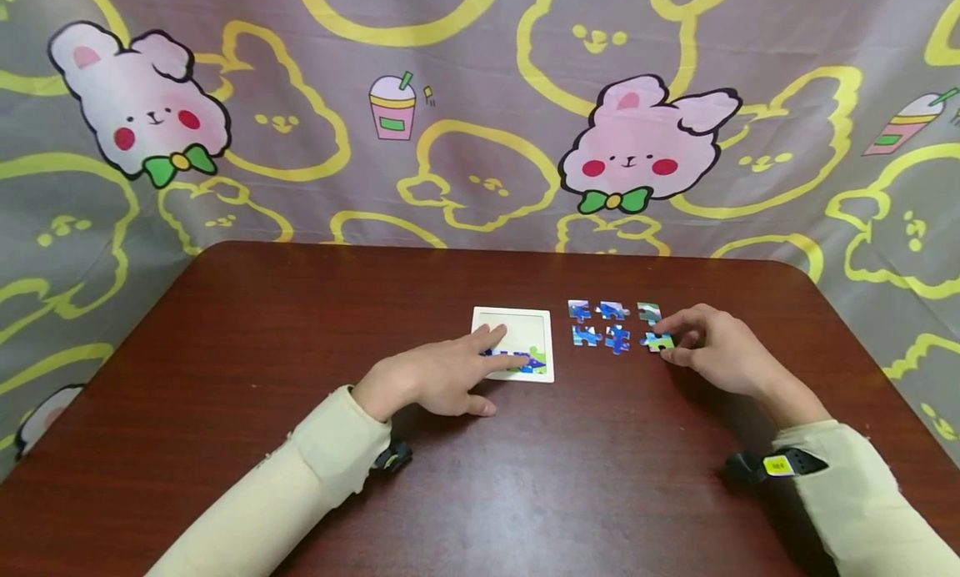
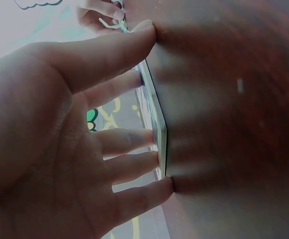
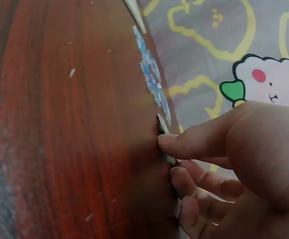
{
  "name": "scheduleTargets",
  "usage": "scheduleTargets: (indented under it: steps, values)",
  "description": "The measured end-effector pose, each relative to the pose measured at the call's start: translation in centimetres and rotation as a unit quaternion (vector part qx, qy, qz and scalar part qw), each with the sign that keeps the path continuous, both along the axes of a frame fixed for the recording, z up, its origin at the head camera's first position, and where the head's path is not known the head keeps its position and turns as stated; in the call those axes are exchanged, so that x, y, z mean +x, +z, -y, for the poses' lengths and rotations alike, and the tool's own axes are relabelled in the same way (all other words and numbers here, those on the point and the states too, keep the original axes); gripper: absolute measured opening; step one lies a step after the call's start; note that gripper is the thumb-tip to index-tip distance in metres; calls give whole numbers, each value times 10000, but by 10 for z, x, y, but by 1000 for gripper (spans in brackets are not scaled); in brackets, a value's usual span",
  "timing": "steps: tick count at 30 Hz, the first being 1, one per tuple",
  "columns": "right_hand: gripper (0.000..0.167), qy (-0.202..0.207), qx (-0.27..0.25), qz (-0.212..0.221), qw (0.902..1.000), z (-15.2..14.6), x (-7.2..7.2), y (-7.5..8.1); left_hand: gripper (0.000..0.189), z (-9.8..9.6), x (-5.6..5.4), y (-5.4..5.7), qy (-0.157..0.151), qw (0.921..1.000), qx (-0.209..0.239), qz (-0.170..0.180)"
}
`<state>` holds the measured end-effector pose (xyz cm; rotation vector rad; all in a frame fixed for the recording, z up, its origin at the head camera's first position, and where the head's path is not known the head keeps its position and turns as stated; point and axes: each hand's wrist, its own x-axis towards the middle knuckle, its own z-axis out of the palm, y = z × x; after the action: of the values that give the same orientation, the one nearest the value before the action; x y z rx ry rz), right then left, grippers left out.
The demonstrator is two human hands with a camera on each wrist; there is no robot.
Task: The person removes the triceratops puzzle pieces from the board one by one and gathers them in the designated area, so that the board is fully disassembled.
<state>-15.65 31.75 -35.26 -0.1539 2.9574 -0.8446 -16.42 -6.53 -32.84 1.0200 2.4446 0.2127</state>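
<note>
My left hand (image 1: 442, 377) lies over a square white puzzle tray (image 1: 550, 343), fingers spread and mostly straight. Its fingertips rest on the tray, as the left wrist view (image 2: 119, 144) also shows. Blue and green puzzle pieces (image 1: 537, 365) fill part of the tray's lower edge, partly covered by the fingers. To the right, my right hand (image 1: 720, 356) pinches a green and blue jigsaw piece (image 1: 660, 342) between thumb and fingers. That piece (image 3: 162, 122) looks slightly tilted in the right wrist view. The fingers hide some of it.
Several loose jigsaw pieces (image 1: 617, 338) lie in two rows between the tray and my right hand. One piece (image 1: 648, 312) lies just behind the pinched one. Everything sits on a dark brown table (image 1: 300, 310), with a patterned curtain (image 1: 480, 85) behind.
</note>
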Motion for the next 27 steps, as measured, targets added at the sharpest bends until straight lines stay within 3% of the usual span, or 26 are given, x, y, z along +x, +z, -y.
scheduleTargets:
  steps: [10, 13, 17, 22, 27]
  values:
    - [36, 1, 62, 78, 10000, 1, -3, 2, 72, 1, 0, -1, 37, 10000, 25, 6]
    - [35, -85, 3, -110, 9999, 5, -3, 3, 73, 3, 0, -2, 87, 9999, 83, -4]
    - [29, -177, -227, -680, 9973, 17, 0, 7, 76, 7, 0, -3, 143, 9995, 268, -63]
    - [26, -40, -546, -1014, 9933, 43, 2, 14, 70, 14, -1, 0, 158, 9979, 504, -368]
    - [27, 183, -722, -813, 9939, 72, -1, 18, 56, 21, -2, 2, 186, 9940, 659, -856]
